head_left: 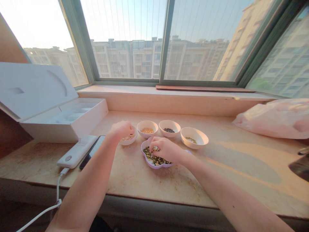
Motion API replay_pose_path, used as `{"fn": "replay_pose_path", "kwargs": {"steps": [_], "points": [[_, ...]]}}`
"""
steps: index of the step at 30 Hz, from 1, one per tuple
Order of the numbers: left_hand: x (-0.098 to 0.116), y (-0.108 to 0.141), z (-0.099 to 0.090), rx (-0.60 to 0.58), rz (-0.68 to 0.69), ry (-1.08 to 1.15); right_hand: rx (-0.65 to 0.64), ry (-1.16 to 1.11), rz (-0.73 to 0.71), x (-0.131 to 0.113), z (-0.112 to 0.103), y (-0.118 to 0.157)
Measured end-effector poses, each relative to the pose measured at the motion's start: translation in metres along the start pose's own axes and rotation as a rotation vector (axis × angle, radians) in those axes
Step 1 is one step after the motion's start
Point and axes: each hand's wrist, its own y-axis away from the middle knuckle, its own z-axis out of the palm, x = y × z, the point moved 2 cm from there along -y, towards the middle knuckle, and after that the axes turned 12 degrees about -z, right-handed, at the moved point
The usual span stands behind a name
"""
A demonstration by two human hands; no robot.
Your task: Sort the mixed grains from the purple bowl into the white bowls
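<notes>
My left hand is over the leftmost white bowl, which holds pale pieces; its fingers are bent down at the bowl, and what they grip is too small to name. My right hand reaches into a purple scalloped dish of mixed green, yellow and dark beans, its fingertips pinched together among them. Behind the dish stand a white bowl of yellow grains and a white bowl of black beans. Further right, another white bowl holds a few green beans.
An open white box stands at the left, with a white power bank, its cable and a dark phone in front. A plastic bag lies at the right. A windowsill runs along the back.
</notes>
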Motion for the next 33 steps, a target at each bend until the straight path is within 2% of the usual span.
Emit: {"fn": "replay_pose_path", "kwargs": {"steps": [5, 9, 12, 15, 19, 22, 27, 30, 33], "points": [[0.002, 0.005, -0.005, 0.065, -0.029, 0.047, 0.067, -0.032, -0.004, -0.004, -0.008, 0.003], [0.009, 0.015, -0.008, 0.179, 0.008, 0.136, 0.154, 0.011, 0.013, -0.001, -0.019, 0.006], [0.019, 0.022, -0.008, 0.280, 0.095, 0.223, 0.270, 0.127, 0.108, 0.008, -0.031, 0.010], [0.035, 0.030, -0.005, 0.337, 0.260, 0.286, 0.391, 0.210, 0.239, 0.020, -0.043, 0.014], [0.061, 0.045, 0.005, 0.251, 0.638, 0.290, 0.501, 0.280, 0.352, 0.033, -0.054, 0.020], [0.074, 0.057, 0.015, 0.145, 0.801, 0.251, 0.544, 0.325, 0.417, 0.041, -0.058, 0.024], [0.081, 0.070, 0.025, 0.005, 0.900, 0.215, 0.501, 0.373, 0.487, 0.051, -0.061, 0.030], [0.082, 0.071, 0.030, -0.016, 0.917, 0.177, 0.479, 0.390, 0.510, 0.053, -0.062, 0.031], [0.084, 0.069, 0.036, 0.000, 0.935, 0.124, 0.513, 0.388, 0.521, 0.051, -0.063, 0.032]]}}
